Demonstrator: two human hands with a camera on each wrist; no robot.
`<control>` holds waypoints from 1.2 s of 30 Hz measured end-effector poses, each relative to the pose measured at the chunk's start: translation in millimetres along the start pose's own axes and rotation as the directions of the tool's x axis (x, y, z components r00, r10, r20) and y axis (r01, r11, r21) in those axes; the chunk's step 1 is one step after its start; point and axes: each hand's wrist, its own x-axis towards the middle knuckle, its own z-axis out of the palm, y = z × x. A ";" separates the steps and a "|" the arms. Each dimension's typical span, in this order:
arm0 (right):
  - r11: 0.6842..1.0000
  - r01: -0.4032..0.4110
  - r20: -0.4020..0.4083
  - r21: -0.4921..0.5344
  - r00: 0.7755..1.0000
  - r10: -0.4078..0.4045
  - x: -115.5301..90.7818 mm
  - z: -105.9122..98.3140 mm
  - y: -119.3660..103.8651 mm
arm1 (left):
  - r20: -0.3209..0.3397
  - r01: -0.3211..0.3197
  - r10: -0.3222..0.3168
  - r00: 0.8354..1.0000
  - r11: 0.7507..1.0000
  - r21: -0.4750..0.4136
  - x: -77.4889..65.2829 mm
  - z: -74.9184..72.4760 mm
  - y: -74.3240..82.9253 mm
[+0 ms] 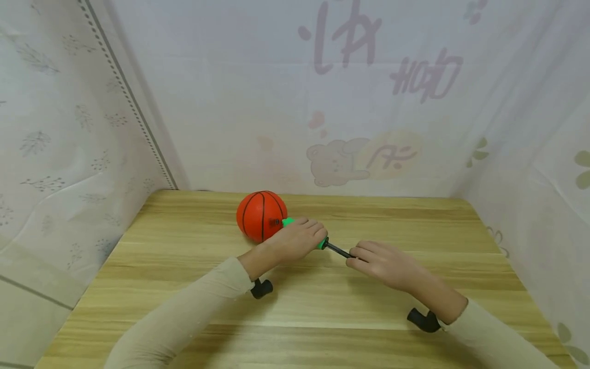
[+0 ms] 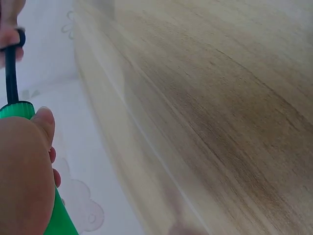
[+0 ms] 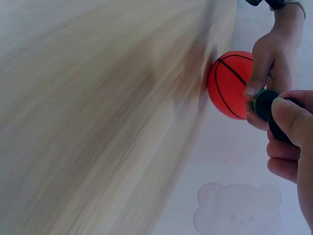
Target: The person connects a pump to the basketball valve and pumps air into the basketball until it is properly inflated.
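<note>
A small orange-red basketball (image 1: 258, 214) with black lines rests on the table, its black-marked valve area facing the tip of a green hand pump (image 1: 288, 221). My left hand (image 1: 297, 240) grips the pump's green barrel (image 2: 59, 221), thumb lying along it below the ribbed collar. Out of the barrel's right end comes a black rod (image 1: 338, 250). Its black handle (image 3: 279, 131) is held between the thumb and curled fingers of my right hand (image 1: 384, 264). In the right wrist view, the ball is partly hidden behind the left hand.
The wood-grain table (image 1: 345, 302) is enclosed at the back and sides by pale printed curtains (image 1: 230, 113). A dark wrist-worn device (image 1: 262, 288) sits under the left wrist, and another (image 1: 424, 320) under the right.
</note>
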 end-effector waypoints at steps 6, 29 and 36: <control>1.000 -0.008 -0.013 -0.019 1.000 0.008 14.8 13.5 2.6 | -0.042 -0.020 0.021 0.999 1.000 0.003 1.6 3.9 2.5; 1.000 -0.011 -0.013 0.006 1.000 0.011 -26.3 -15.0 -13.8 | -0.040 -0.035 0.032 0.999 0.996 -0.086 -9.4 4.1 -5.7; 1.000 -0.013 -0.005 0.027 1.000 0.013 -30.0 -17.9 -14.9 | -0.059 -0.048 0.044 0.997 0.997 -0.060 -9.3 7.0 -6.7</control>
